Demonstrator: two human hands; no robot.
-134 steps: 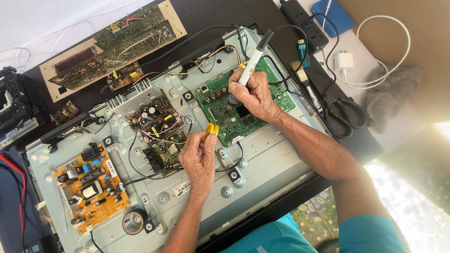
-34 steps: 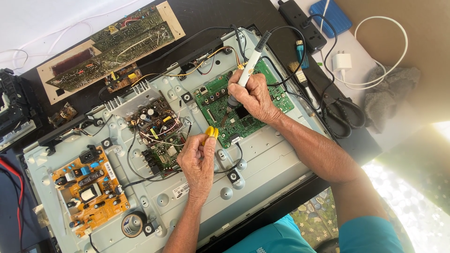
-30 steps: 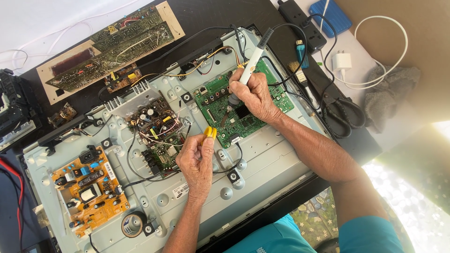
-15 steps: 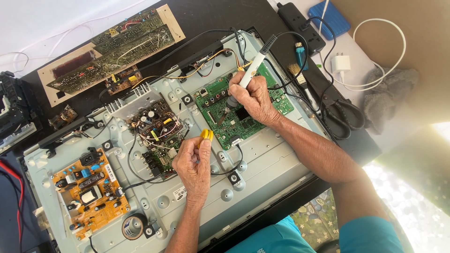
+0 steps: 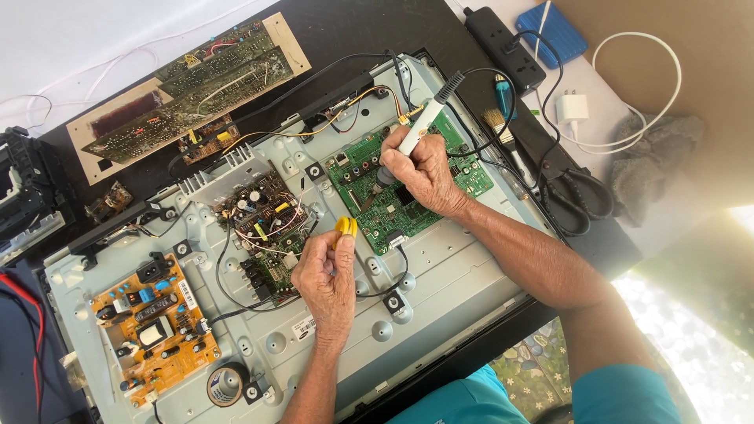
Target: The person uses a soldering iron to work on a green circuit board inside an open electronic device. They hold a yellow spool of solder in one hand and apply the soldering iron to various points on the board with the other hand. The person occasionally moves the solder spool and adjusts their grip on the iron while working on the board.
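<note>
While right hand (image 5: 424, 169) grips soldering iron (image 5: 420, 126) over green board (image 5: 408, 184), left hand (image 5: 326, 275) pinching yellow reel (image 5: 345, 228): soldering underway, probably needing solder fed toward the tip.

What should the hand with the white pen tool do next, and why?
Probably press the soldering iron tip onto the green board: the right hand holds it angled just above the board, while the left hand holds a yellow piece close by.
</note>
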